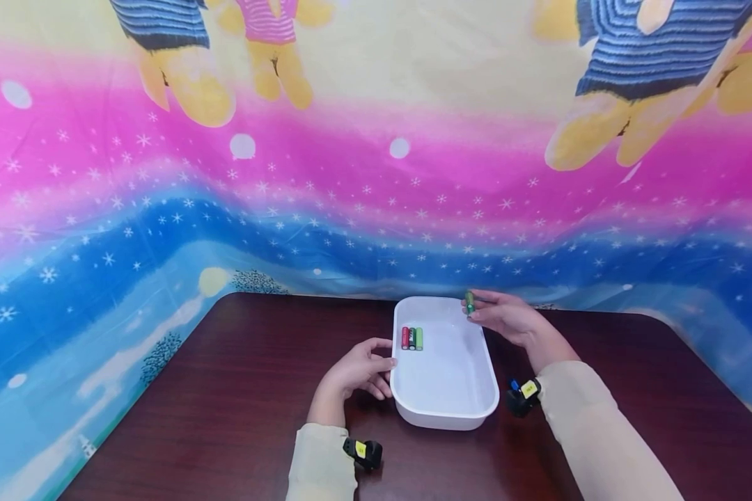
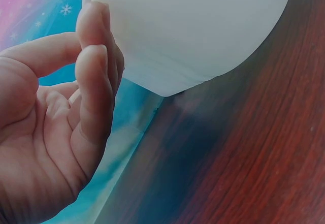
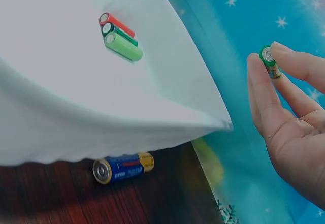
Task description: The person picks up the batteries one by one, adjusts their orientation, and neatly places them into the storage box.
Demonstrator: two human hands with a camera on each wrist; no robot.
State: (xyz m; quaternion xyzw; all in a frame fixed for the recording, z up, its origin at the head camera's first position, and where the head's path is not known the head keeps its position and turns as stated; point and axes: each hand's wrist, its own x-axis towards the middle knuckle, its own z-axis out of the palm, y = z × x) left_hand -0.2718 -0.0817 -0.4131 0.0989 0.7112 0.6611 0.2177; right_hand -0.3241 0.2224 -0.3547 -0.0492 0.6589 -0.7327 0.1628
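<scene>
A white rectangular plastic tray (image 1: 445, 396) is on the dark wooden table. My left hand (image 1: 363, 367) holds its left side at the rim, thumb at the edge and the other fingers against the outer wall. In the tray three small batteries lie side by side near the left wall: a red battery (image 3: 117, 23), a dark green battery (image 3: 121, 32) and a light green battery (image 3: 123, 46). Above the tray's far right corner, my right hand (image 1: 504, 316) pinches a small green battery (image 3: 270, 61) between thumb and fingertips.
A larger blue and gold battery (image 3: 124, 168) lies on the table beside the tray, partly hidden by the rim in the right wrist view. Behind the table (image 1: 257, 390) hangs a patterned cloth (image 1: 351, 174). A black camera (image 1: 363, 454) is strapped to each wrist.
</scene>
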